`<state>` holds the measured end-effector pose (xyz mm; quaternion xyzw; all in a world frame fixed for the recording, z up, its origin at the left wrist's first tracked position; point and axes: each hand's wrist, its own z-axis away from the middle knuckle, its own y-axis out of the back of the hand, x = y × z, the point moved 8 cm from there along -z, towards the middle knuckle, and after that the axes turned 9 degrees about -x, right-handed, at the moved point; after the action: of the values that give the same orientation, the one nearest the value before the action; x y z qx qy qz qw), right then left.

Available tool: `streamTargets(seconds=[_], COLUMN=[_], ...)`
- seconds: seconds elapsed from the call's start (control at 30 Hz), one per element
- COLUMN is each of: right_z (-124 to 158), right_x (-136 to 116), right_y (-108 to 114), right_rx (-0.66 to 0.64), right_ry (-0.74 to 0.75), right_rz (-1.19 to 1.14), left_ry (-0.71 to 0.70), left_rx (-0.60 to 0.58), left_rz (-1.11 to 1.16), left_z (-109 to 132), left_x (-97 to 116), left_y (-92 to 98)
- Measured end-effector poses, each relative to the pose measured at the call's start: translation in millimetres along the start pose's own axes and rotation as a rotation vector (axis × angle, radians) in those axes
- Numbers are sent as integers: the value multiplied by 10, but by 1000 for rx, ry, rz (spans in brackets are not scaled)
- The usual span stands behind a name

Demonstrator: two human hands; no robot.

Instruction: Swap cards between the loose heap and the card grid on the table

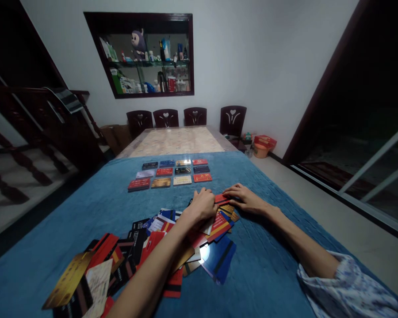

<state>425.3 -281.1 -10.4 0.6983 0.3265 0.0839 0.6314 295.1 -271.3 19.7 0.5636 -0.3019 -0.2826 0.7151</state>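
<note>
A red card (222, 200) with a dark stripe lies at the far end of a loose heap of plastic cards, between my two hands. My left hand (203, 206) reaches across the heap, its fingers curled at the card's left end. From the other side, my right hand (244, 198) pinches the right end with bent fingers and thumb. Beneath and nearer to me are a red-and-yellow card (218, 227), a blue card (223, 258) and a gold card (69, 279) among many others. My left forearm hides part of the heap.
Beyond my hands, small card stacks stand in three rows, among them a red stack (139, 184) and a gold stack (161, 182). A blue cloth (262, 265) covers the near table; the bare tabletop (185, 139) shows behind. Dark chairs (232, 119) stand at the far end.
</note>
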Motion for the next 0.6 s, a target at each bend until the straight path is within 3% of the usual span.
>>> streamTargets(seconds=[0.27,0.6], right_z=[0,-42], right_x=[27,138], right_y=[70,82], right_rx=[138,291], right_ry=[-9,-110], right_rz=[-51,-67], left_ry=[-23,-97], left_rx=[53,212], left_rz=[133,284], left_z=[-55,-88], left_x=[-189,-324], left_y=[58,122])
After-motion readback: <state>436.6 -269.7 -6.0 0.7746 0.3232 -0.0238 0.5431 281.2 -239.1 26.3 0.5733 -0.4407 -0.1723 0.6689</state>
